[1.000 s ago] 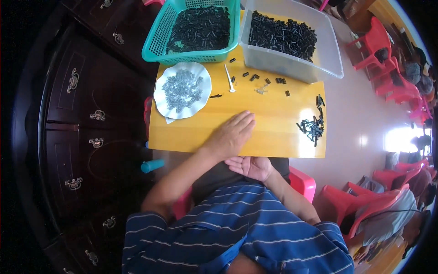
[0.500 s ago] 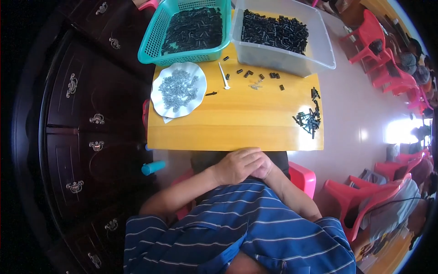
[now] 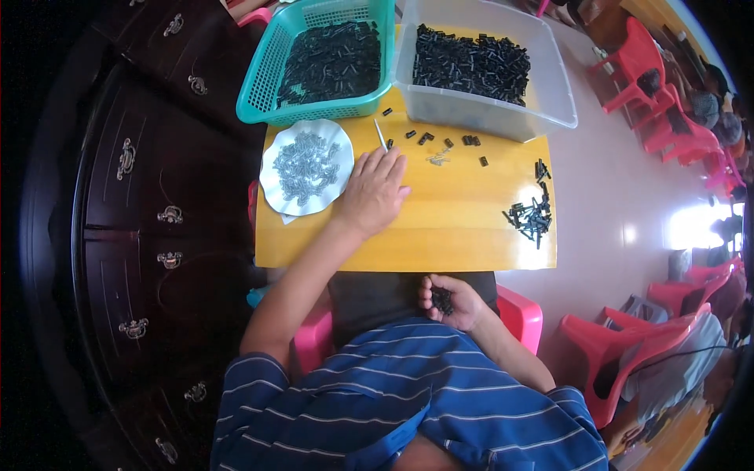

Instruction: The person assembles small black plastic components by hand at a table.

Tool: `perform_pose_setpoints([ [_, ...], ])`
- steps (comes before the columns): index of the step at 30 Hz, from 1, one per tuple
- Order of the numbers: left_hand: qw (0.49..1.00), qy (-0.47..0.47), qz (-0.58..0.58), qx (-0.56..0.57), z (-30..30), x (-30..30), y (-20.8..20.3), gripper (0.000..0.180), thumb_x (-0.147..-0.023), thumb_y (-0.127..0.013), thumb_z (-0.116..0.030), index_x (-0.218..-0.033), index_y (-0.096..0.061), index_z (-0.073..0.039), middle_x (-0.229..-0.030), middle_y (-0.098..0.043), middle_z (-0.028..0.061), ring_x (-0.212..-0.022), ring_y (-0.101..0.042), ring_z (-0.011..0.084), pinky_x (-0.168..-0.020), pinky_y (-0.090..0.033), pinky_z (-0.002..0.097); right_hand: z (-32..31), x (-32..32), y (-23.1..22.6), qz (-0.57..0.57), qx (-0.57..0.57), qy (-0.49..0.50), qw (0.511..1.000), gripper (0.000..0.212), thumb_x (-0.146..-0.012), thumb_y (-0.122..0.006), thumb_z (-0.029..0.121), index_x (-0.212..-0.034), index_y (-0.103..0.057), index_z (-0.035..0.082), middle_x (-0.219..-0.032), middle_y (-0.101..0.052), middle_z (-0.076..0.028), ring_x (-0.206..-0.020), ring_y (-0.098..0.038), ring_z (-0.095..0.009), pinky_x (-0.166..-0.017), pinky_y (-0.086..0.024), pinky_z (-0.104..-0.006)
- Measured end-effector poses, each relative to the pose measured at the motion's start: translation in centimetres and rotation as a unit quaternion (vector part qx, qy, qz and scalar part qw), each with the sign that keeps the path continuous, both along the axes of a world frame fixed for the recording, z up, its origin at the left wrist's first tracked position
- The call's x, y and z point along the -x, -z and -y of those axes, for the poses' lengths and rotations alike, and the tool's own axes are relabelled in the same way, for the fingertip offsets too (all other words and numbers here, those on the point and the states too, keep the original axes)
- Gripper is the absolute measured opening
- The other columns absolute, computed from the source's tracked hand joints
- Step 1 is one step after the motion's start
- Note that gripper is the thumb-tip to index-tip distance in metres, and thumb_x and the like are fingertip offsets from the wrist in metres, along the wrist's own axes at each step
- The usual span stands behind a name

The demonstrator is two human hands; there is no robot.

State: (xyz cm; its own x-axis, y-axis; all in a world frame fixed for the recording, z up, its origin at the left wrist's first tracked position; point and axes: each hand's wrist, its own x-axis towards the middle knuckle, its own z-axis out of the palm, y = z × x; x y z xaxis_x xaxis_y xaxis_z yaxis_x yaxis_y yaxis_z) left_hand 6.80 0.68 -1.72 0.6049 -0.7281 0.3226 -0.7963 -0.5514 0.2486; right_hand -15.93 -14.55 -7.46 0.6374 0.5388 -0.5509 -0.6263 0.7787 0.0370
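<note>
Centrally, picture the left hand (image 3: 373, 192) palm-down on the yellow table (image 3: 463, 228), fingers stretched nearly straight toward the far side, thumb out to the right, fingertips at the near end of a slim white stick (image 3: 380, 132). Impossible to tell of any hold beneath, with the underside hidden. Nearer the body, just off the table's edge and above the dark lap (image 3: 377, 298), find the right hand (image 3: 465, 304) palm-up, half curled into a cup around a heap of short black pieces (image 3: 442, 300).

For steady handling, by judgement: hold that cup deep and level, fingers closed enough to stop spills, and lift fingertips clear of the stick to avoid rolling it.

In the cup, too jumbled to show one shared long axis. Along the stick, trace a line running away from the body, narrow tip aimed far and slightly left.

Beyond, note loose black cylinders (image 3: 483, 162), lying at mixed angles; at right, slender black pieces (image 3: 532, 216) with axes crossing; at left, a white scalloped plate (image 3: 268, 169) of clear pieces (image 3: 306, 165). Farthest, see a teal basket (image 3: 322, 114) and a translucent box (image 3: 487, 122), both bearing black pieces.
</note>
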Motion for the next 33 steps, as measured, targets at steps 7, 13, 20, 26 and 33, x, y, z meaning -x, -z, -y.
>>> perform_pose_setpoints([
  [7,0.999,0.024,-0.033,-0.011,-1.1,-0.2,-0.2,0.05,-0.085,-0.072,-0.019,-0.126,-0.055,0.004,-0.134,-0.056,0.0218,-0.129,-0.051,0.0377,-0.11,-0.039,0.0478,1.1,1.0,-2.7,0.008,-0.069,0.036,0.997,0.022,-0.103,-0.053,0.028,-0.097,-0.062,0.009,-0.087,-0.062,-0.005,-0.081,-0.061,-0.02,-0.066,-0.054,-0.0292],
  [13,0.999,0.0,-0.006,-0.043,-1.5,0.5,-0.4,0.047,-0.09,-0.069,-0.025,-0.125,-0.055,0.002,-0.134,-0.056,0.02,-0.13,-0.049,0.0355,-0.114,-0.033,0.0542,0.9,0.1,-4.6,0.021,-0.044,0.039,0.998,0.022,-0.103,-0.052,0.026,-0.093,-0.061,0.008,-0.085,-0.061,-0.006,-0.078,-0.06,-0.02,-0.066,-0.052,-0.0309],
  [20,0.999,-0.006,0.0,-0.053,-1.7,0.7,-0.3,0.045,-0.091,-0.067,-0.027,-0.126,-0.057,-0.001,-0.135,-0.056,0.0192,-0.132,-0.048,0.0355,-0.115,-0.03,0.0577,1.0,-0.4,-4.0,0.033,-0.06,0.045,0.997,0.022,-0.103,-0.053,0.027,-0.096,-0.061,0.008,-0.088,-0.061,-0.006,-0.082,-0.062,-0.021,-0.068,-0.054,-0.0293],
  [26,0.999,0.015,0.009,-0.028,-0.9,1.8,-1.4,0.04,-0.09,-0.067,-0.025,-0.122,-0.059,-0.002,-0.13,-0.057,0.0175,-0.131,-0.049,0.0349,-0.114,-0.033,0.056,1.4,-1.2,-5.3,-0.007,-0.063,0.086,0.994,0.021,-0.103,-0.053,0.026,-0.093,-0.06,0.008,-0.087,-0.058,-0.005,-0.081,-0.058,-0.02,-0.068,-0.052,-0.031],
  [33,0.991,0.123,-0.056,0.019,0.4,5.5,-1.0,0.033,-0.089,-0.069,-0.02,-0.119,-0.064,-0.008,-0.126,-0.062,0.0113,-0.124,-0.056,0.031,-0.112,-0.039,0.051,5.0,-5.7,-11.6,0.065,-0.07,0.201,0.975,0.017,-0.102,-0.055,0.02,-0.1,-0.061,0.005,-0.096,-0.062,-0.009,-0.089,-0.065,-0.023,-0.08,-0.061,-0.038],
])
